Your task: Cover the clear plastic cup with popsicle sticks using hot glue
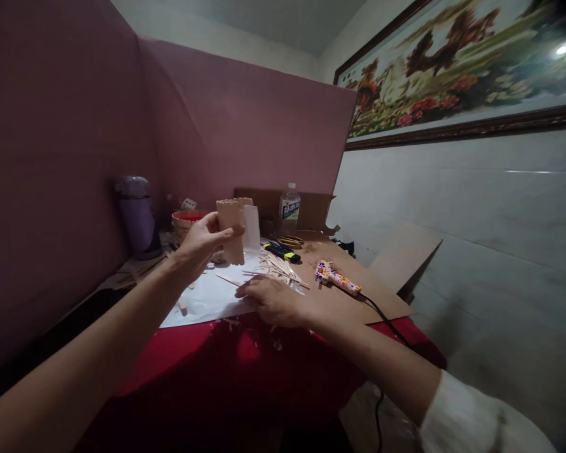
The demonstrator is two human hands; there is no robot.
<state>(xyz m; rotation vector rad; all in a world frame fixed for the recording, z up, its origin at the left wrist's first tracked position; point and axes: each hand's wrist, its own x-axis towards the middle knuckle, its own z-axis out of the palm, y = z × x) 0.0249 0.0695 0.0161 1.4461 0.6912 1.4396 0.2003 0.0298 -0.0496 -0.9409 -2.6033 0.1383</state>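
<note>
My left hand (202, 242) is closed around a small craft-stick structure (231, 239), holding it up above the table. Its light wooden panels have scalloped top edges, and a pale white panel (251, 228) shows on its right side. My right hand (271, 301) is low over the white sheet (207, 308), its fingers curled downward. A thin wooden stick (227, 279) lies beside those fingertips; what they grip, if anything, is hidden. Just beyond this hand lies a loose pile of wooden sticks and shavings (283, 270).
On cardboard (344, 308) at right lies a flower-patterned glue gun (337, 277) with a black cord (384, 318). Behind the pile are a black-and-yellow utility knife (282, 253), scissors (290, 241) and a bottle (290, 211). A purple flask (138, 217) and a red-lined basket (187, 218) stand left.
</note>
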